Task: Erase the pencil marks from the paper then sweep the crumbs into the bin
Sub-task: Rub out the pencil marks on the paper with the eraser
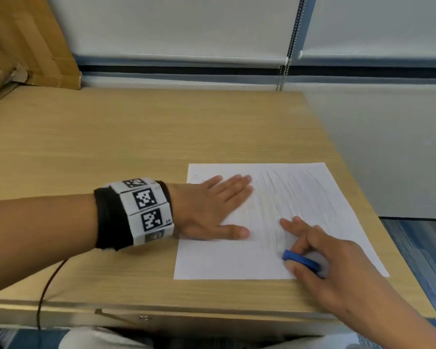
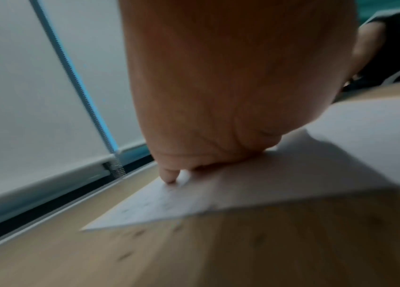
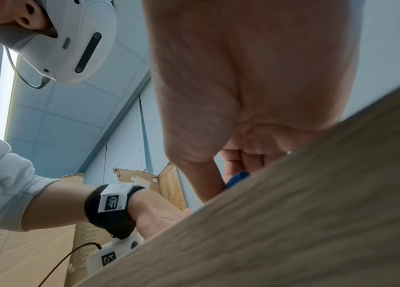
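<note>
A white sheet of paper (image 1: 312,197) with faint pencil strokes lies on the wooden desk (image 1: 136,137), near its right edge. My left hand (image 1: 217,205) lies flat on the sheet's left part with straight fingers, pressing it down; the left wrist view shows the palm (image 2: 218,116) on the paper (image 2: 243,190). My right hand (image 1: 312,250) grips a blue eraser (image 1: 300,260) between thumb and curled fingers at the sheet's lower right, index finger stretched out onto the paper. The eraser (image 3: 238,178) peeks from under the fingers in the right wrist view.
A folded cardboard box (image 1: 23,46) leans at the desk's back left corner. Roller blinds with a bead chain (image 1: 290,46) hang behind the desk. The desk's right edge drops to blue carpet (image 1: 418,248). A black cable (image 1: 45,293) hangs from my left wrist over the front edge.
</note>
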### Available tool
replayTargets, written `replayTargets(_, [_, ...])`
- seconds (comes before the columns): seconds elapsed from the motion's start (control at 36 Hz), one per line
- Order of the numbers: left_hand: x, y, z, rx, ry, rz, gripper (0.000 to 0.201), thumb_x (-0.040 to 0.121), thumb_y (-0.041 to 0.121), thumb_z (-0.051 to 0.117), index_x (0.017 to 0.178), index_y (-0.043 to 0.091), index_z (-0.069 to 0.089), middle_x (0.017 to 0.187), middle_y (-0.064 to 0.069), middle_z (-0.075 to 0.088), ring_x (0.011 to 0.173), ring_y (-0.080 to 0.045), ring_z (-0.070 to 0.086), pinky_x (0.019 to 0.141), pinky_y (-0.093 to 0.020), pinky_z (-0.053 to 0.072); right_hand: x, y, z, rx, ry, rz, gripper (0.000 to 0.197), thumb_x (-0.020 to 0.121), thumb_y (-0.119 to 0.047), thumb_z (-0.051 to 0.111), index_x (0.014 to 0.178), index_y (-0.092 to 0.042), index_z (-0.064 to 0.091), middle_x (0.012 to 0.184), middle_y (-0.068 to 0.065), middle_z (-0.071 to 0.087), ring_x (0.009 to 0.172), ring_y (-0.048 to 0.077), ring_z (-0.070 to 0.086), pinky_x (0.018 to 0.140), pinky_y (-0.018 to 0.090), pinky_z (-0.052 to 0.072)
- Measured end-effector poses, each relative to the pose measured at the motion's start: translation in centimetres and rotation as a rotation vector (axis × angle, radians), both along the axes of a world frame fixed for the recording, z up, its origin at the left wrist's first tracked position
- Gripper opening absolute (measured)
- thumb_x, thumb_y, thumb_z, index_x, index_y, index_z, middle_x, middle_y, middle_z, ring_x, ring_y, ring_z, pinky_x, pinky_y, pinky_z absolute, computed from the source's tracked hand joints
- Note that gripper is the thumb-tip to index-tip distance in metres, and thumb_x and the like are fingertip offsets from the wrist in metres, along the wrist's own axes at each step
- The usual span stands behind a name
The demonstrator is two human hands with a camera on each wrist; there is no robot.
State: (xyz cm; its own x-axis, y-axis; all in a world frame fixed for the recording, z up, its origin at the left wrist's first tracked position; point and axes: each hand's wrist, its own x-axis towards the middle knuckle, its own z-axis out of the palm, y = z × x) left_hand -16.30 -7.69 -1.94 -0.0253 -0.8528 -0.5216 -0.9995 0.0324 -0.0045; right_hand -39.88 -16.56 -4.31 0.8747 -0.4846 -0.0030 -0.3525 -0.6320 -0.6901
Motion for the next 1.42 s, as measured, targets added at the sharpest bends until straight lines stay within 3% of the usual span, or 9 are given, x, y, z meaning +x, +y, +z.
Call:
replayTargets(0.17, [2.8, 0.6, 2.2, 0.135, -0.093, 0.325, 0.103, 0.073, 0.074, -0.004, 0.149, 0.009, -0.026, 0.156, -0.005, -0.033, 0.146, -0.016, -0.023, 0.122, -0.036, -0.004, 0.2, 0.3, 0.4, -0.048, 0.057, -0.008, 0.045, 0.085, -0.022, 0.067, 0.085, -0.054, 0.035, 0.111, -0.018, 0.065, 0.1, -0.023, 0.044, 0.116, 0.012, 0.013])
replayTargets(0.25, [0.9, 0.3, 2.3, 0.095, -0.035, 0.176, 0.099, 0.076, 0.074, -0.001, 0.149, 0.012, -0.027, 0.155, -0.003, -0.033, 0.146, -0.014, -0.025, 0.121, -0.035, -0.006, 0.1, 0.2, 0.4, -0.063, 0.039, 0.01, 0.045, 0.084, -0.02, 0.067, 0.084, -0.053, 0.037, 0.112, -0.015, 0.065, 0.095, -0.033, 0.039, 0.112, 0.006, 0.012])
replayTargets(0.39, [-0.8, 0.9, 0.6, 0.07, 0.071, 0.029, 0.096, 0.087, 0.074, 0.016, 0.148, 0.016, -0.029, 0.152, 0.001, -0.04, 0.143, -0.011, -0.031, 0.12, -0.035, -0.011, 0.2, 0.0, 0.4, -0.096, 0.071, 0.028, 0.043, 0.086, -0.024, 0.065, 0.083, -0.054, 0.034, 0.114, -0.018, 0.065, 0.106, -0.034, 0.031, 0.117, 0.017, 0.016])
replayTargets(0.5, [2.3, 0.7, 1.8, 0.062, 0.044, 0.263, 0.099, 0.088, 0.074, 0.024, 0.154, 0.01, -0.015, 0.159, 0.002, -0.027, 0.15, -0.014, -0.002, 0.121, -0.035, 0.014, 0.3, -0.1, 0.9, -0.187, 0.173, 0.066, 0.042, 0.091, -0.031, 0.057, 0.12, -0.053, 0.035, 0.107, -0.029, 0.057, 0.132, -0.014, 0.023, 0.115, 0.015, 0.016])
replayTargets(0.58, [4.0, 0.2, 2.4, -0.037, 0.032, 0.328, 0.094, 0.088, 0.073, 0.038, 0.153, 0.006, 0.02, 0.163, 0.0, 0.004, 0.142, -0.018, 0.028, 0.114, -0.034, 0.031, 0.7, -0.3, 1.7, -0.312, 0.297, 0.13, 0.051, 0.095, -0.037, 0.048, 0.142, -0.04, 0.029, 0.106, -0.031, 0.05, 0.133, -0.009, 0.028, 0.111, 0.014, 0.018])
replayTargets(0.67, [4.3, -0.4, 2.4, -0.102, 0.036, 0.335, 0.091, 0.079, 0.071, 0.059, 0.144, 0.012, 0.037, 0.147, 0.002, 0.028, 0.124, -0.016, 0.043, 0.102, -0.038, 0.044, 1.3, -0.4, 3.6, -0.381, 0.372, 0.198, 0.031, 0.095, -0.042, 0.044, 0.126, -0.041, 0.042, 0.099, -0.022, 0.055, 0.102, 0.004, 0.053, 0.094, 0.014, 0.036])
replayTargets(0.75, [4.1, -0.9, 2.5, -0.068, -0.005, 0.327, 0.1, 0.071, 0.073, 0.067, 0.146, 0.015, 0.034, 0.141, 0.003, 0.029, 0.12, -0.017, 0.043, 0.096, -0.042, 0.048, 2.8, -0.9, 6.1, -0.483, 0.403, 0.206, 0.015, 0.093, -0.049, 0.046, 0.1, -0.036, 0.049, 0.082, -0.016, 0.056, 0.072, 0.004, 0.054, 0.064, 0.017, 0.044])
replayTargets(1.08, [4.2, -1.0, 2.1, -0.084, -0.042, 0.314, 0.104, 0.066, 0.071, 0.072, 0.146, 0.019, 0.032, 0.136, 0.001, 0.029, 0.121, -0.019, 0.033, 0.095, -0.044, 0.047, 15.8, -7.0, 5.4, -0.476, 0.169, 0.364, 0.008, 0.083, -0.024, 0.067, 0.088, -0.02, 0.071, 0.085, -0.005, 0.069, 0.076, 0.012, 0.06, 0.073, 0.038, 0.053])
replayTargets(1.42, [4.9, -1.0, 1.3, -0.137, -0.036, 0.305, 0.103, 0.063, 0.076, 0.07, 0.142, 0.018, 0.037, 0.129, 0.004, 0.033, 0.115, -0.016, 0.033, 0.09, -0.038, 0.048, 19.2, -7.1, 4.4, -0.581, 0.197, 0.534, 0.011, 0.083, -0.025, 0.067, 0.09, -0.022, 0.073, 0.076, -0.018, 0.056, 0.08, 0.008, 0.048, 0.066, 0.029, 0.044])
